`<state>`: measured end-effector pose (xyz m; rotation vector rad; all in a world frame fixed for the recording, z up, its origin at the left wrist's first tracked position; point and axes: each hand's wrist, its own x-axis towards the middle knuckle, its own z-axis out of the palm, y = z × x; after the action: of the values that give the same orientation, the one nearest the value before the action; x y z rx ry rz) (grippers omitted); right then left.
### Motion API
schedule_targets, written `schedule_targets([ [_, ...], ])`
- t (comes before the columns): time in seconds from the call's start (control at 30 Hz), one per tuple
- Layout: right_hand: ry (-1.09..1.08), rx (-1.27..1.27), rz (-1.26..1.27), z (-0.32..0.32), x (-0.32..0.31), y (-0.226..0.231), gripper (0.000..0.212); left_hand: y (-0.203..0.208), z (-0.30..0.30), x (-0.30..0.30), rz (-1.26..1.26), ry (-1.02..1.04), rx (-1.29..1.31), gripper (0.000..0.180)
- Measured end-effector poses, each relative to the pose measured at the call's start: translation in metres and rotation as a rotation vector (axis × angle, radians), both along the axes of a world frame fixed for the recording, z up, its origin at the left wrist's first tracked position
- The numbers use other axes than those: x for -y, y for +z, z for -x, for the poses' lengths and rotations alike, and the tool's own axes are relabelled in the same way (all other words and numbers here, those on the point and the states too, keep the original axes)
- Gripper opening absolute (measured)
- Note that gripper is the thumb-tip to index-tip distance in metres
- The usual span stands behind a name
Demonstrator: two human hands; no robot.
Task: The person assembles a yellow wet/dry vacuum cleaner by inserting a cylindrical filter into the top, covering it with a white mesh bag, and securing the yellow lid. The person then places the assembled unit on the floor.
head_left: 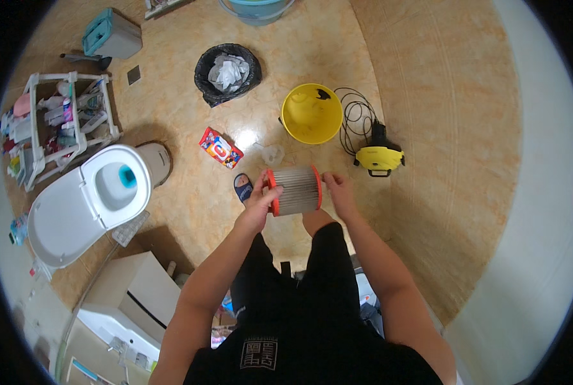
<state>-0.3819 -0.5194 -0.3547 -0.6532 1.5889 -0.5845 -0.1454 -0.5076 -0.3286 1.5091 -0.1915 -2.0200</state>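
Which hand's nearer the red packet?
Left. In frame, the left hand, on the filter, is lower right of the packet; the right hand, at the filter's right end, is farther off.

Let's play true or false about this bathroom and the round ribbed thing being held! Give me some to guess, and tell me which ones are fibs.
1. The left grip is on a pleated filter with red ends. True.
2. The filter is sitting inside a tub. False: it is held up, outside any tub.
3. A yellow tub is between the black-lined bin and the yellow machine. True.
4. The bin is empty. False: crumpled white stuff is in it.
5. The toilet lid is open. True.
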Motion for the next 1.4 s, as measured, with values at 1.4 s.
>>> schedule_targets([
  [1.4,-1.407,-0.136,0.28,0.364,-0.076,-0.416,0.038,-0.335,0.092,0.194,0.245,-0.135,-0.144,0.059],
])
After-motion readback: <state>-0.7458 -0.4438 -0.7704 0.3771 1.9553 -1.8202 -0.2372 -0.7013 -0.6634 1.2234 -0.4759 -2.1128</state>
